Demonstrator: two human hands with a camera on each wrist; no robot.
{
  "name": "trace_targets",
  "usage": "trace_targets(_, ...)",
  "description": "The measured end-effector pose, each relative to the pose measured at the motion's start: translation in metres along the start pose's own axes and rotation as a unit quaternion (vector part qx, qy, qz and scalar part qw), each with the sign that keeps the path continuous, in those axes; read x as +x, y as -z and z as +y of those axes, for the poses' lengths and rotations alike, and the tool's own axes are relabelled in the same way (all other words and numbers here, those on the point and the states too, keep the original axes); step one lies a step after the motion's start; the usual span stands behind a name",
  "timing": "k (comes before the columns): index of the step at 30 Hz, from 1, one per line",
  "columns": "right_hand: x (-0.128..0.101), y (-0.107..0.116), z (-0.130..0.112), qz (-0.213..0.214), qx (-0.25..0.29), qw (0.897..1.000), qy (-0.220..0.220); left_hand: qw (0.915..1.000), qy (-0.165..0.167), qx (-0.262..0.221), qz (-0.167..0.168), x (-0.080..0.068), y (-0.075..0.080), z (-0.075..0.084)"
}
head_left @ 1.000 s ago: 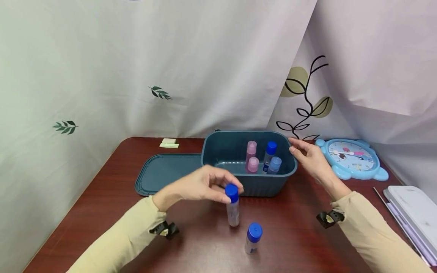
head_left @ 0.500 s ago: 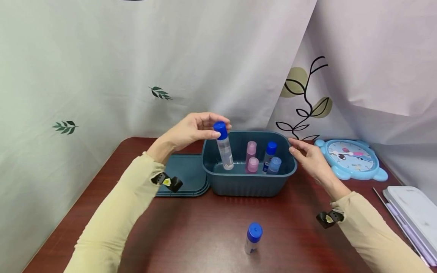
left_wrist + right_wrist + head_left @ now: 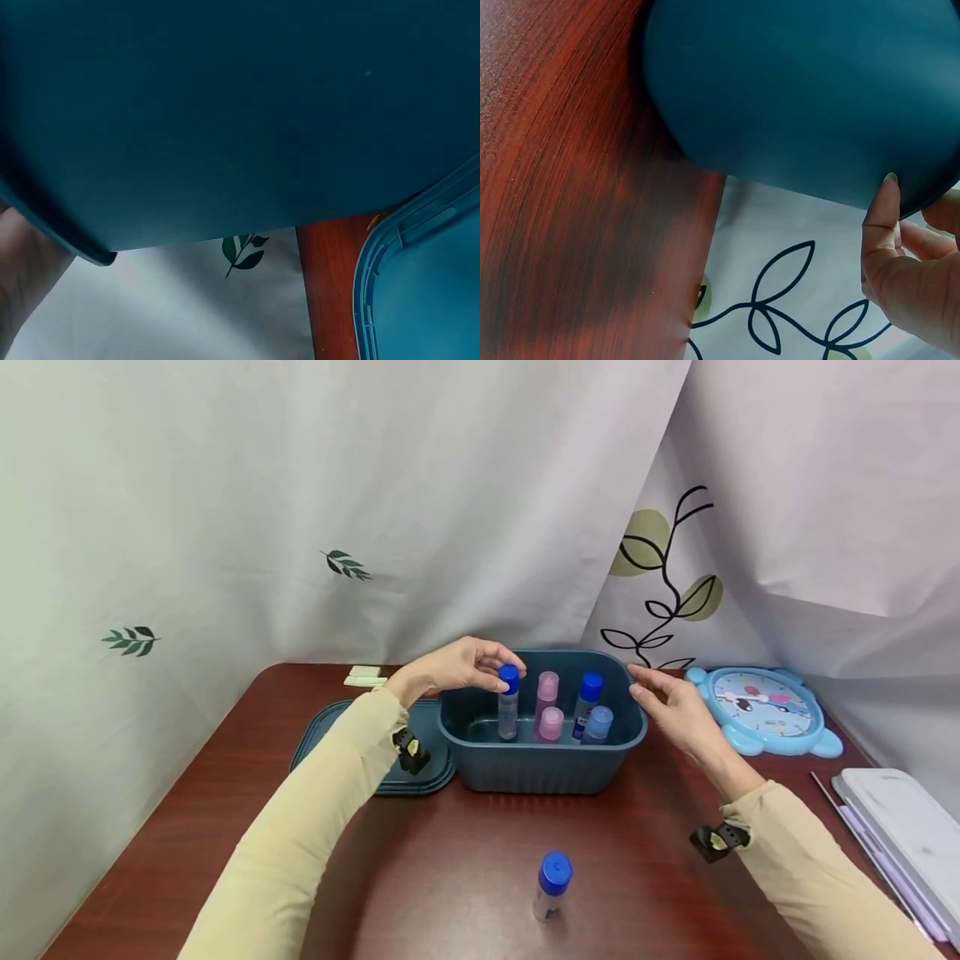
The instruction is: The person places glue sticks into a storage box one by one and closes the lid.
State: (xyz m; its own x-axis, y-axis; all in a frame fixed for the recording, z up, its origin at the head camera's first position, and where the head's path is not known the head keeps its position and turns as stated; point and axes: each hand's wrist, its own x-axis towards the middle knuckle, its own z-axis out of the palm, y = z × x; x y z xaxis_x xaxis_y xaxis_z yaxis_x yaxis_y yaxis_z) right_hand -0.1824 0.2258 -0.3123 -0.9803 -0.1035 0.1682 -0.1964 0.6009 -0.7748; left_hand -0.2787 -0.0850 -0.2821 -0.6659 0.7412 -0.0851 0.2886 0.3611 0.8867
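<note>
On the counter (image 3: 187,827), a teal lid (image 3: 341,743) lay flat just beside the teal bin (image 3: 540,768). The left hand (image 3: 450,667) reached over the bin's left rim, its grip pinching the blue cap of a clear bottle (image 3: 507,703) standing upright inside, beside two pink bottles (image 3: 547,710) and two blue ones (image 3: 591,710). The right hand (image 3: 675,710), fingers loosely spread, touched the bin's right rim. Another blue-capped bottle (image 3: 551,887) stood alone nearer the person.

Nothing can be read: the round light-blue clock (image 3: 761,708) at the right edge and the small bottles' labels are too blurred.
</note>
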Motion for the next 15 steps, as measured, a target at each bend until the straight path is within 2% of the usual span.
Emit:
trace_targets(8,0.0004,0.0009,0.0001,0.004,0.002,1.0,0.002,0.9975,0.019,0.061,-0.03,0.0057,-0.0019,0.0032)
trace_targets(15,-0.0001,0.0003,0.0007,0.002,-0.001,1.0,0.002,0.9952,0.051,0.081,-0.021,0.0071,-0.0064,0.0027)
